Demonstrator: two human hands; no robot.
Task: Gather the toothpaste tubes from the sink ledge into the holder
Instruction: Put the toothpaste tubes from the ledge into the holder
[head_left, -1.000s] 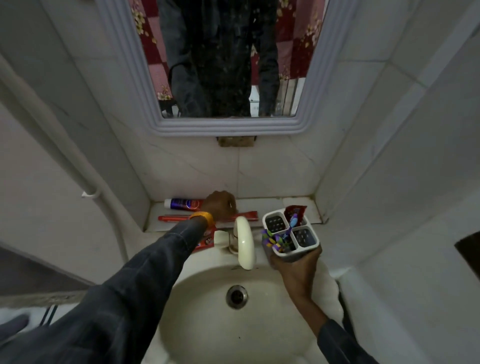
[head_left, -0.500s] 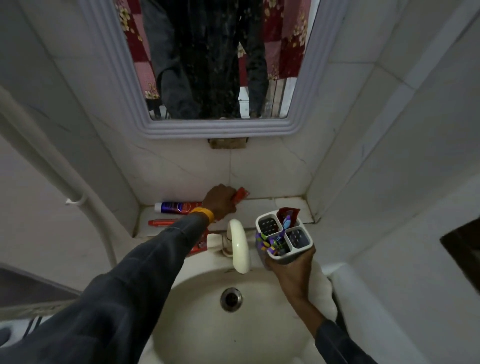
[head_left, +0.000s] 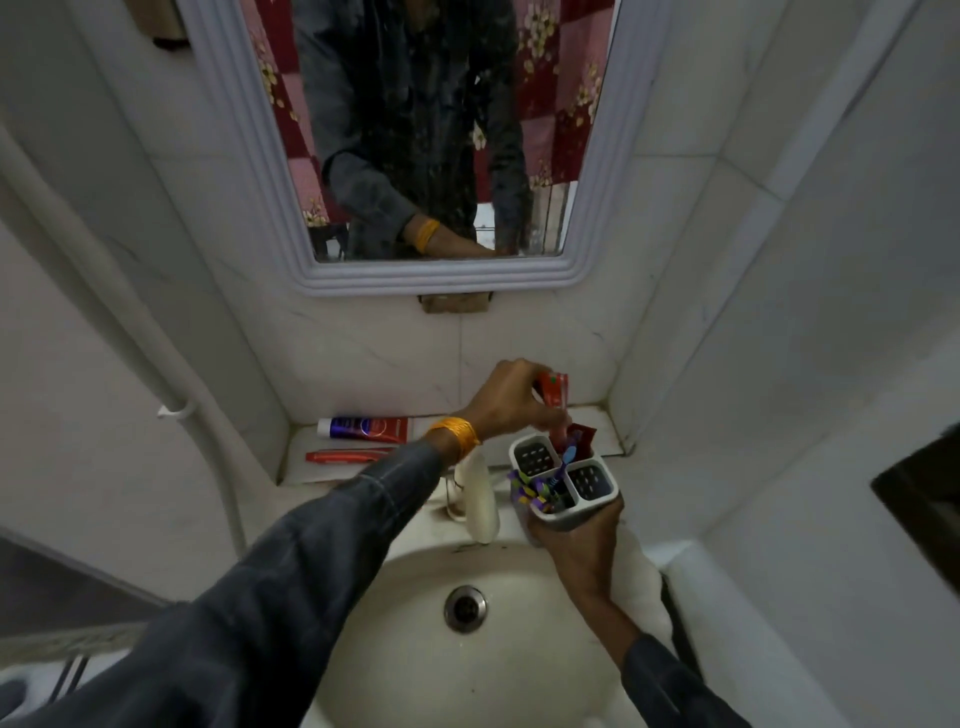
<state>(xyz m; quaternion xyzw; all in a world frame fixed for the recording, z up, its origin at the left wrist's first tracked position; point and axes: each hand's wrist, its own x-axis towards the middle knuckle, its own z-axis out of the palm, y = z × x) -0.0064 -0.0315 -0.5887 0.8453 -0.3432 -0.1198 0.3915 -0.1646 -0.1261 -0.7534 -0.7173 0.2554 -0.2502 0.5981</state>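
Observation:
My right hand (head_left: 579, 545) grips a white four-compartment holder (head_left: 566, 480) over the basin's right rim. Toothbrushes (head_left: 535, 488) fill its near-left slot, and a dark red tube (head_left: 583, 437) sticks out of its far slot. My left hand (head_left: 506, 402) holds a red toothpaste tube (head_left: 554, 391) upright, lower end dipping into that far slot. On the ledge (head_left: 301, 473) lie a blue-and-red tube (head_left: 366, 428) and a slim red tube (head_left: 343, 457).
A white tap (head_left: 480, 493) stands between the ledge and the holder. The basin (head_left: 415, 649) with its drain (head_left: 465, 608) lies below. A mirror (head_left: 431, 130) hangs above, and a white pipe (head_left: 171, 395) runs down the left wall.
My left hand lifted the red tube off the ledge, carried it right and stood it upright over the holder. My right hand kept hold of the holder.

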